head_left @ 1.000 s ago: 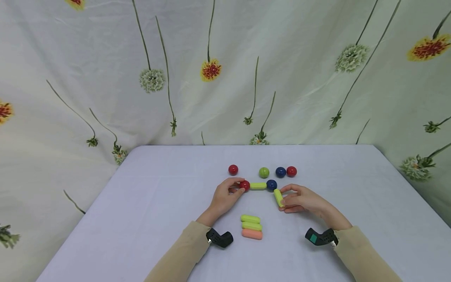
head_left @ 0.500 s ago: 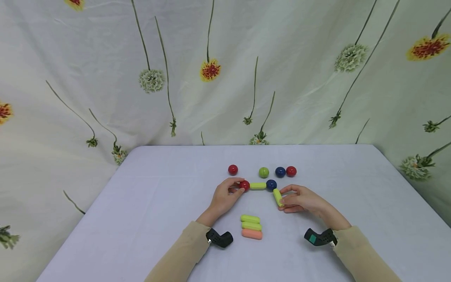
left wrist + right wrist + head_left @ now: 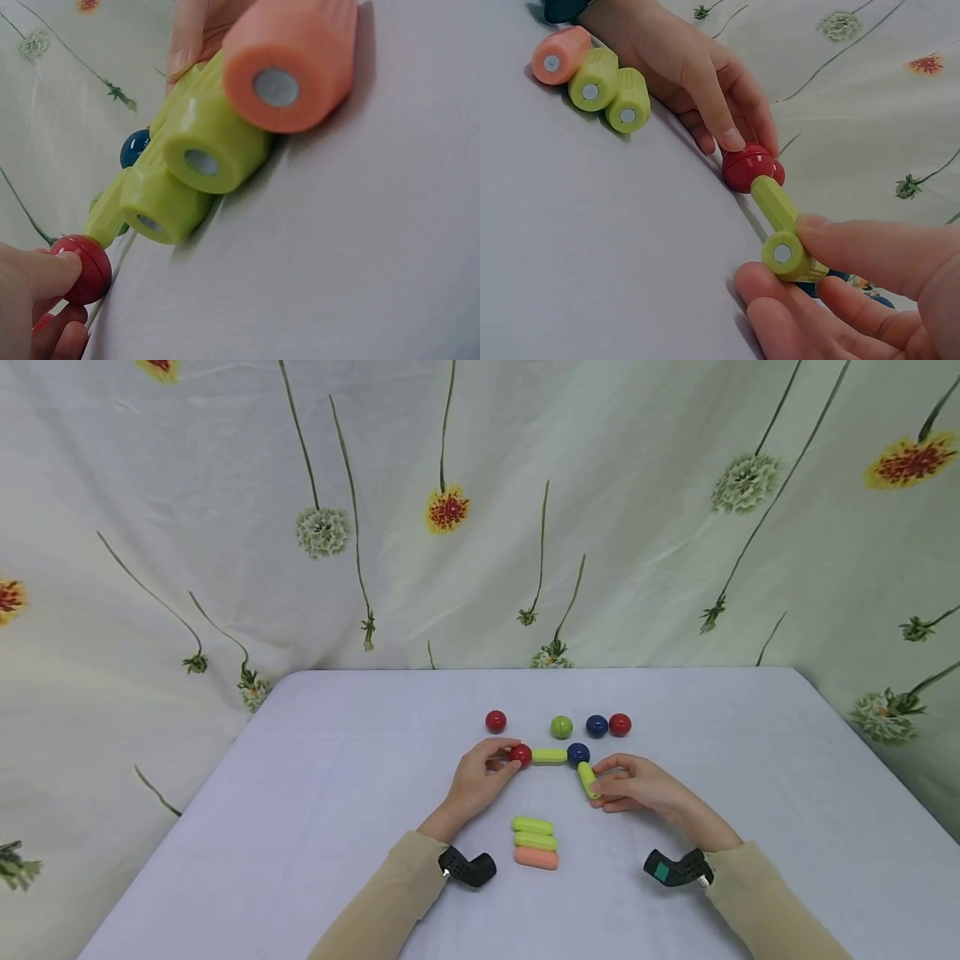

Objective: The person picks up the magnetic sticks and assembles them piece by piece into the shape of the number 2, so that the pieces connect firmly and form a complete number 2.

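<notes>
In the head view my left hand (image 3: pixel 480 777) pinches a red ball (image 3: pixel 521 755) between thumb and fingers. A yellow-green magnetic stick (image 3: pixel 550 756) runs from that ball to a dark blue ball (image 3: pixel 578 753), touching both. My right hand (image 3: pixel 637 787) grips a second yellow-green magnetic stick (image 3: pixel 587 780), which slants toward me from the blue ball, its far end against it. In the right wrist view a grey round magnet (image 3: pixel 782 253) shows on the held stick's near end. There, the fingers and this stick largely hide the blue ball.
Two yellow-green sticks (image 3: pixel 535 841) and an orange stick (image 3: pixel 536 858) lie side by side nearer me. Behind the chain lie a red ball (image 3: pixel 496 721), a green ball (image 3: pixel 562 727), a blue ball (image 3: pixel 597 726) and another red ball (image 3: pixel 620 724). A flowered cloth (image 3: pixel 480 593) hangs behind the table.
My right hand has shifted slightly left, swinging the near end of its stick left while the far end stays by the blue ball. My left hand keeps its place on the red ball.
</notes>
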`<control>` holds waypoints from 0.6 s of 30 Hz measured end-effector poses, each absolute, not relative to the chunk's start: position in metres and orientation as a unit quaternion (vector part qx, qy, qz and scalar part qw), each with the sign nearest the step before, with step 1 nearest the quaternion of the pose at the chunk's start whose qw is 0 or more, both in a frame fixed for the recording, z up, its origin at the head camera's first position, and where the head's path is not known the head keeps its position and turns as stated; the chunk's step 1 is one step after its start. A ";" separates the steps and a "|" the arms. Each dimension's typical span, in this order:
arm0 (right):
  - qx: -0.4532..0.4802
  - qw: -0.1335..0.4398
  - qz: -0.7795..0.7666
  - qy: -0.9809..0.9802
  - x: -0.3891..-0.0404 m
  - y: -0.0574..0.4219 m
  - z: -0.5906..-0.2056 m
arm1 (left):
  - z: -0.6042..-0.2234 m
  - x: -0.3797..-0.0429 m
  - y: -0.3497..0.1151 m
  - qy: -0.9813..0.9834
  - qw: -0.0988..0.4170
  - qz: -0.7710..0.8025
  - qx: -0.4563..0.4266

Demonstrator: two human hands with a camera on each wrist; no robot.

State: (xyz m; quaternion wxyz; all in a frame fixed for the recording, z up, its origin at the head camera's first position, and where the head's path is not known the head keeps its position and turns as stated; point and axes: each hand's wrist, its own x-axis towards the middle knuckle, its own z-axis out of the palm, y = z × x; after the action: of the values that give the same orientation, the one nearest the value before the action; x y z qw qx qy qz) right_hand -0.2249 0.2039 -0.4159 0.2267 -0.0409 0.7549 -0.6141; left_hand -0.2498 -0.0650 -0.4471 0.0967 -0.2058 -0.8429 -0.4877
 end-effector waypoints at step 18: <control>-0.044 0.202 -0.603 0.770 -0.223 0.200 -0.418 | -0.446 -0.249 -0.065 -0.842 0.099 -0.489 -0.206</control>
State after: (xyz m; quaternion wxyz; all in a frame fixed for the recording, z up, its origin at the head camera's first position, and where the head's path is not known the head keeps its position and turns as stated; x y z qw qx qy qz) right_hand -0.2227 0.1999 -0.4177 0.2019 -0.0444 0.7702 -0.6033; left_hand -0.2488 -0.0647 -0.4458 0.0994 -0.2060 -0.8415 -0.4894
